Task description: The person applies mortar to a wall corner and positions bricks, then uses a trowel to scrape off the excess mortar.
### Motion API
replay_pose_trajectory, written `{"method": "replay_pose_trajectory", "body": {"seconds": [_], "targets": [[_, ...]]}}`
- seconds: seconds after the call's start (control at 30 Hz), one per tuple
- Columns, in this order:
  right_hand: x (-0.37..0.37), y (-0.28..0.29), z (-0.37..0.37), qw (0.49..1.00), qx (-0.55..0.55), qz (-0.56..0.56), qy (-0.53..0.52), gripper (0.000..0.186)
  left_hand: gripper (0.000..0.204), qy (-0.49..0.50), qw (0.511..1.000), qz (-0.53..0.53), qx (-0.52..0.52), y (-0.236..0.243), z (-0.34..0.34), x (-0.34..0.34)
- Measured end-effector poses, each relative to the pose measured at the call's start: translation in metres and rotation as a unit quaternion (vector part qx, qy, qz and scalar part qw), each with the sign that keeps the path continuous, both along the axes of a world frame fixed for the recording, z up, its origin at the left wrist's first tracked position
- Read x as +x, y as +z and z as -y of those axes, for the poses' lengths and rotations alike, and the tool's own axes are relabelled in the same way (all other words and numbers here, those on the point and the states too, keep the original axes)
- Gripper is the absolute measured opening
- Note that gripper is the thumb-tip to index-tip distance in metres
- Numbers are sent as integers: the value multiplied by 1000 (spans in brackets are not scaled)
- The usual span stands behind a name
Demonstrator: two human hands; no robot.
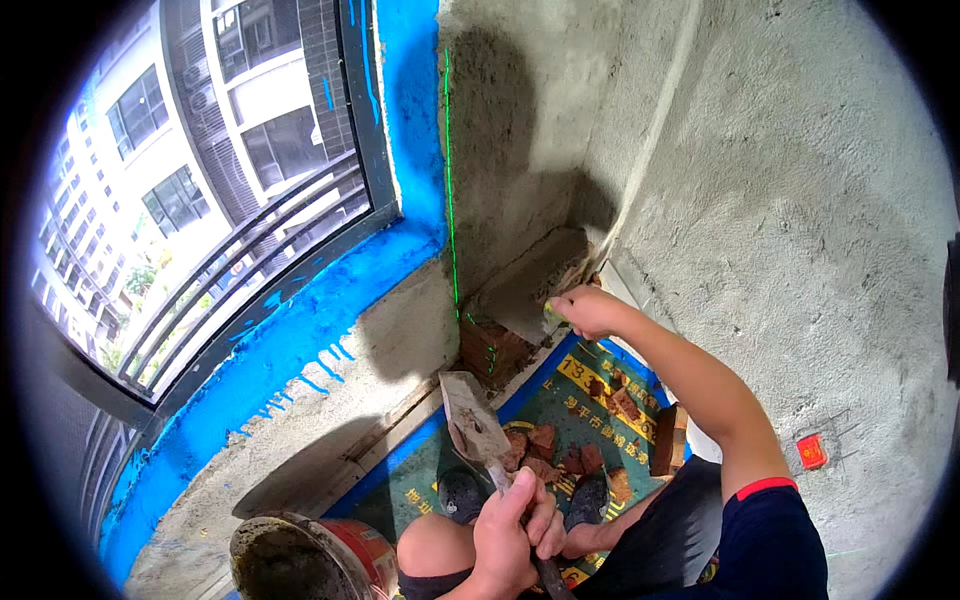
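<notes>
My left hand [512,532] is closed round the handle of a trowel [472,418]. The blade, smeared with grey mortar, points up towards the wall corner. My right hand [588,311] reaches to the front edge of the low brickwork [492,352] in that corner. Its fingers pinch a small yellow-green thing [552,309], too small to make out. A grey mortar layer [535,285] covers the top of the brickwork, with red brick showing on its front. A green laser line [450,180] runs down the wall and onto the brick.
A mortar-caked bucket [360,545] stands at lower left. Broken brick pieces [541,441] lie on the green printed floor sheet [420,480] by my feet. At right, a brick [669,440] leans near the wall. A blue-painted border [330,285] frames the window.
</notes>
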State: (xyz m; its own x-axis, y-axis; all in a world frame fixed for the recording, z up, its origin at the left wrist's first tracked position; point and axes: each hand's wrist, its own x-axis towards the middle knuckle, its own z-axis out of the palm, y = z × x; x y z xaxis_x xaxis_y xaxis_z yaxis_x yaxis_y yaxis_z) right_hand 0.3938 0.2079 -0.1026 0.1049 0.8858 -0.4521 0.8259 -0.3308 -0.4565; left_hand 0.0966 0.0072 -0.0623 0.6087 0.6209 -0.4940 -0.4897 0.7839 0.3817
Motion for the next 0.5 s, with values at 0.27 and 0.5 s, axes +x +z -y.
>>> {"method": "replay_pose_trajectory", "body": {"seconds": [0.27, 0.5], "targets": [[67, 7, 4, 957, 155, 235, -66, 53, 34, 1, 999, -39, 8, 6, 6, -10], [157, -140, 25, 901, 311, 52, -299, 47, 34, -9, 1000, -11, -7, -3, -4, -3]]}}
